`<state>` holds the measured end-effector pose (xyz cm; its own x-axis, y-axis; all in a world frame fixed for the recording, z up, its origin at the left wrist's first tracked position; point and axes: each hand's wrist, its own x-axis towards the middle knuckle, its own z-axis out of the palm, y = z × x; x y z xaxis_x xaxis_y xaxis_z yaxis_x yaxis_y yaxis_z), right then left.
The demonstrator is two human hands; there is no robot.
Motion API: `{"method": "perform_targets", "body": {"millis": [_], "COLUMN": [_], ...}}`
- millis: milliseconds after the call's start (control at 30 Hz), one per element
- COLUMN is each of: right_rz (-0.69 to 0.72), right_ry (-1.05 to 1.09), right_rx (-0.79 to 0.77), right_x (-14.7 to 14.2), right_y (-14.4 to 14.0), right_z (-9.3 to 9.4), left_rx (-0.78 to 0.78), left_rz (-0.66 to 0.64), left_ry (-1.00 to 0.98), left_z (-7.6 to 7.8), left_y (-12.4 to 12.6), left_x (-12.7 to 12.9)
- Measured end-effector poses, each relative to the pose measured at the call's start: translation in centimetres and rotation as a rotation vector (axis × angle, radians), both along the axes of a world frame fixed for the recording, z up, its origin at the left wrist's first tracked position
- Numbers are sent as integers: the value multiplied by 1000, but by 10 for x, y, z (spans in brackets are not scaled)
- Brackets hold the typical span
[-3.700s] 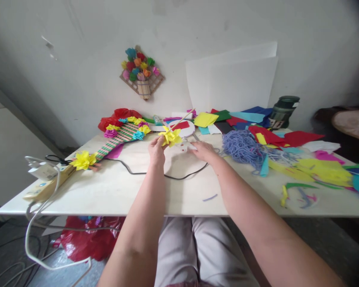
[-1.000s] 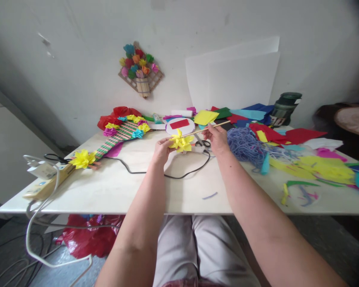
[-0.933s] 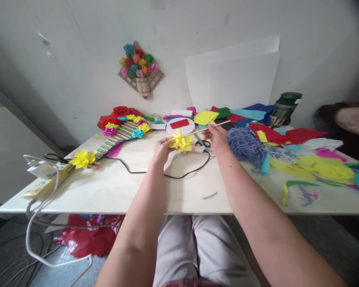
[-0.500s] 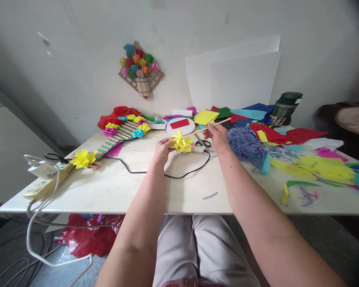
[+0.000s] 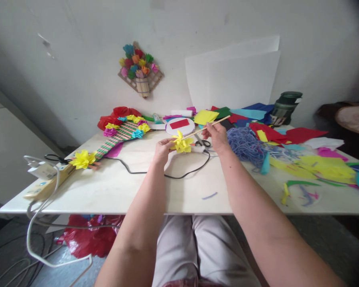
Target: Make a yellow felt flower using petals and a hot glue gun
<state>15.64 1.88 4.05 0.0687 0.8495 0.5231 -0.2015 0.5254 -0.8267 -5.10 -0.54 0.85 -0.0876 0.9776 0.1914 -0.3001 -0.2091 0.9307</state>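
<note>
Between your hands, the yellow paper flower (image 5: 181, 144) sits pinched in your left hand (image 5: 162, 150). Your right hand (image 5: 217, 136) grips its thin wooden stick (image 5: 209, 126); petals spiky and crumpled.

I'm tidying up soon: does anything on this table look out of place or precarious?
Yes. The power strip lies at the table's left edge, its white cable dangling to the floor. A black cord crosses the work area, and paper scraps are strewn over the right side.
</note>
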Motion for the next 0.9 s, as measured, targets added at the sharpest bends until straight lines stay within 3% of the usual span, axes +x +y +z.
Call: {"method": "perform_targets", "body": {"millis": [467,900], "right_rz": [36,-29], "right_ry": [-18,88], "right_rx": [26,-13], "right_x": [-2,0], "right_y": [-3,-6], "right_z": [3,6], "left_rx": [-24,-62], "left_rz": [39,96], "left_ry": [-40,-103], "left_z": [5,2], "left_y": [-4,0], "left_x": [2,-1]}}
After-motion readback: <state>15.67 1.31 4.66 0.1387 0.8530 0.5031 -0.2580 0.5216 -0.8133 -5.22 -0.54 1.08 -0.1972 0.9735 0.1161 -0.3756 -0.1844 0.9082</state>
